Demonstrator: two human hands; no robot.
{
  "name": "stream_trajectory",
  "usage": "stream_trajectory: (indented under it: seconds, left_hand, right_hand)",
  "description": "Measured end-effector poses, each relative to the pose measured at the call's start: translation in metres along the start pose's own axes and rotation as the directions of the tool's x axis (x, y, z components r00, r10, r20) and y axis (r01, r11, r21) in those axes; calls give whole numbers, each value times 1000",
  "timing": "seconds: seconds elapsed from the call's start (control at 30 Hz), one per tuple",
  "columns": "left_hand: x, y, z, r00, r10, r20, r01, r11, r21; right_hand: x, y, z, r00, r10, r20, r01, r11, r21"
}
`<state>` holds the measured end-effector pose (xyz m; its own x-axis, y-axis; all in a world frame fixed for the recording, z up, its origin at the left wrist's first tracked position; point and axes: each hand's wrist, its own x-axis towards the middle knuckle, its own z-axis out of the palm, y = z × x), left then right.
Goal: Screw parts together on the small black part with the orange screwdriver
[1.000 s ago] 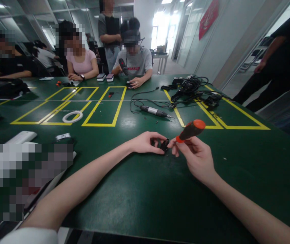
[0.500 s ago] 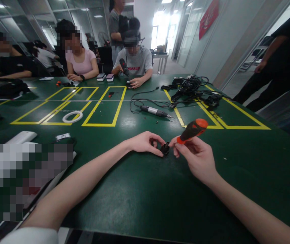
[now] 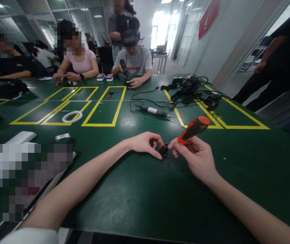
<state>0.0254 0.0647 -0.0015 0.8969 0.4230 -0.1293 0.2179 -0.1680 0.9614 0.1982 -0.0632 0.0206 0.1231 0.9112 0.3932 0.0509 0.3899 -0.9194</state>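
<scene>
My left hand (image 3: pixel 145 143) pinches a small black part (image 3: pixel 164 151) that rests on the green table (image 3: pixel 139 193). My right hand (image 3: pixel 195 156) grips a screwdriver with an orange and black handle (image 3: pixel 193 128), its handle tilted up to the right and its tip down at the black part. Both hands meet near the middle of the table, a little in front of me.
An electric screwdriver (image 3: pixel 154 111) with a cable lies beyond my hands. A tangle of black cables (image 3: pixel 193 88) sits at the back right. A white ring (image 3: pixel 72 116) lies inside yellow floor-tape boxes. Several people sit across the table; a person stands at far right.
The screwdriver handle has shifted slightly right and its tip stays on the black part. My left fingers have adjusted their pinch. The person standing at the back has moved right.
</scene>
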Motion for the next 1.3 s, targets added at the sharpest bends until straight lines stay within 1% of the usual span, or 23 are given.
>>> stream_trajectory:
  seconds: [0.13, 0.23, 0.3, 0.4, 0.5, 0.67, 0.77, 0.87, 1.0, 1.1, 1.17, 1.3]
  left_hand:
    - [1, -1, 0, 1000, 19, 13, -19, 1000, -17]
    - [1, -2, 0, 1000, 13, 6, -13, 1000, -25]
    - [1, -1, 0, 1000, 18, 4, -18, 1000, -24]
    - [0, 0, 0, 1000, 20, 2, -20, 1000, -12]
    - [0, 1, 0, 1000, 11, -1, -11, 1000, -24]
    - [0, 0, 0, 1000, 17, 8, -17, 999, -40]
    - [0, -1, 0, 1000, 21, 9, -21, 999, -25]
    - [0, -1, 0, 1000, 18, 4, -17, 1000, -22]
    - [0, 0, 1, 1000, 14, 5, -14, 999, -35]
    - [0, 1, 1, 1000, 13, 2, -13, 999, -34]
    - [0, 2, 1, 1000, 13, 4, -13, 1000, -26]
    - [0, 3, 0, 1000, 10, 9, -10, 1000, -19]
  right_hand:
    - [2, -2, -1, 1000, -1, 21, 2, 999, -36]
    - [2, -2, 0, 999, 7, 42, -7, 1000, -3]
    - [0, -1, 1, 1000, 6, 25, -6, 1000, 13]
    - [0, -2, 1, 1000, 16, 2, -16, 999, -29]
    - [1, -4, 0, 1000, 9, 22, -7, 997, -73]
    - [1, -3, 0, 999, 3, 50, -2, 1000, -24]
    - [-1, -1, 0, 1000, 8, 24, -8, 1000, -14]
    - [-2, 0, 0, 1000, 20, 3, -20, 999, -49]
    - [0, -1, 0, 999, 29, 30, -27, 998, -48]
    - [0, -1, 1, 998, 25, 59, -25, 1000, -3]
    - [-1, -1, 2, 998, 14, 54, -15, 1000, 23]
    - [-2, -1, 1, 1000, 10, 29, -9, 1000, -25]
